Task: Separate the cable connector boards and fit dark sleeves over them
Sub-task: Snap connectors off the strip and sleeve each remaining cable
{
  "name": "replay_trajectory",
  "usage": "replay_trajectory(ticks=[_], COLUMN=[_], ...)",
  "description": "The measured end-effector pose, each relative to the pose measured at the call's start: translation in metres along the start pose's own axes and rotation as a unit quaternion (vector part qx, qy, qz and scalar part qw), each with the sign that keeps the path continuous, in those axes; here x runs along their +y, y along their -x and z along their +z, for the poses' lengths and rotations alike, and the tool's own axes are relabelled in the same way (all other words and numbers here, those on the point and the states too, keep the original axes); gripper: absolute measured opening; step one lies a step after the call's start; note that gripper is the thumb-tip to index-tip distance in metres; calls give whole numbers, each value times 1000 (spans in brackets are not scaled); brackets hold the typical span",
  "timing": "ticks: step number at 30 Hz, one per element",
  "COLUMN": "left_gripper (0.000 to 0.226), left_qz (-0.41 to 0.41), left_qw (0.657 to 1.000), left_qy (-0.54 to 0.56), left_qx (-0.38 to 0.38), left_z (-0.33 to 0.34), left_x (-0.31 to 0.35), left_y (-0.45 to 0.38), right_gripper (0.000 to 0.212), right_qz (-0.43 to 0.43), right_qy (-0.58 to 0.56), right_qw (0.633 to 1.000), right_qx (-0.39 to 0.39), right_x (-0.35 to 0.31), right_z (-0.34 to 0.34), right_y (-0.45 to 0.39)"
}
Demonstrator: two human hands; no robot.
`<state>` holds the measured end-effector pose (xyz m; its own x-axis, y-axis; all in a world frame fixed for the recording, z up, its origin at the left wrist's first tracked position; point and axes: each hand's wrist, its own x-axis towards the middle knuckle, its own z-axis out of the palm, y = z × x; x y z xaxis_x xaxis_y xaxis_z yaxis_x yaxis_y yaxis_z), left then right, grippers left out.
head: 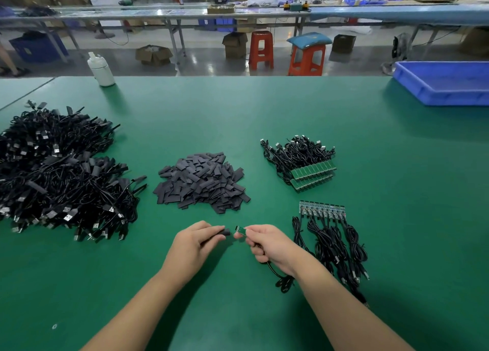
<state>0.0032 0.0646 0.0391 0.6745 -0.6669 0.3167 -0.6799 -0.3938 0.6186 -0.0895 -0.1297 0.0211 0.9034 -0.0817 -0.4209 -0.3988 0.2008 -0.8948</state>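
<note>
head view: the left hand (pixel 194 242) pinches a dark sleeve (pixel 225 231) just beside the small green connector board (pixel 240 230) gripped by the right hand (pixel 270 244), its cable (pixel 280 276) trailing below on the green table (pixel 370 144).

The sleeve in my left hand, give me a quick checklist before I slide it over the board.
1. Left hand pinches the dark sleeve: ok.
2. Right hand holds the connector board, with its green end sticking out toward the sleeve: ok.
3. Sleeve and board lined up end to end, small gap between them, not yet touching: ok.
4. Sleeve mouth squeezed open enough to take the board: cannot tell.
5. Board already split from the strip of joined boards: ok, it is a single piece.
6. Its cable trails free below the right wrist, not snagged: ok.
</note>
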Motion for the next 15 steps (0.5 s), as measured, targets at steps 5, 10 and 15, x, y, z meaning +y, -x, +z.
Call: replay_trajectory(ticks=[5,10,15], left_gripper=[20,19,21], left_qz=[2,-3,-19], left_qw=[1000,999,999], left_qy=[22,34,33], left_qx=[-5,-11,-37], left_z=[4,6,5], left_x=[5,6,2], left_y=[-1,0,0], right_gripper=[28,27,27], right_qz=[8,2,9], right_qy=[-1,-7,57], right_qw=[1000,1000,998], right_qx=[-23,-27,-22], right_x=[0,-4,-5], right_z=[-1,0,0], right_y=[6,10,12])
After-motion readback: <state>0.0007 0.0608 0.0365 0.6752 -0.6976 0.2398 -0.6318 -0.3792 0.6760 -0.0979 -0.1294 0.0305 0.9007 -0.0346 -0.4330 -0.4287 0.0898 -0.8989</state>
